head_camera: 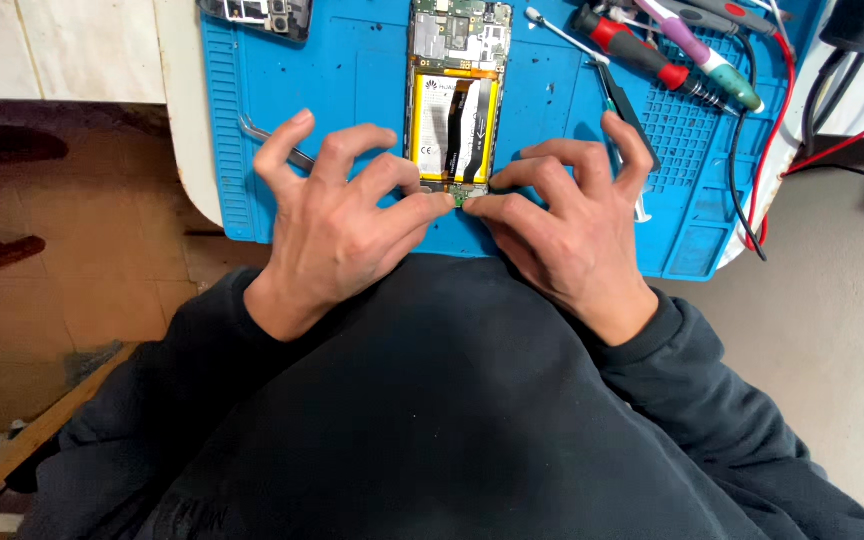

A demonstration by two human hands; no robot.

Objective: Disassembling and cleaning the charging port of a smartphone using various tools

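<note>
Where the opened phone (457, 100) ends, both hands' (342, 215) fingertips (444, 203) pinch its small board (459, 196).

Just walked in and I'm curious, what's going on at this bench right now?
A person in a dark sweatshirt is bent over an opened phone lying on a blue work mat. The left hand and right hand both press fingertips at the phone's bottom edge, on a small green circuit board. The battery is exposed. Screwdrivers and tweezers lie unused to the right.
</note>
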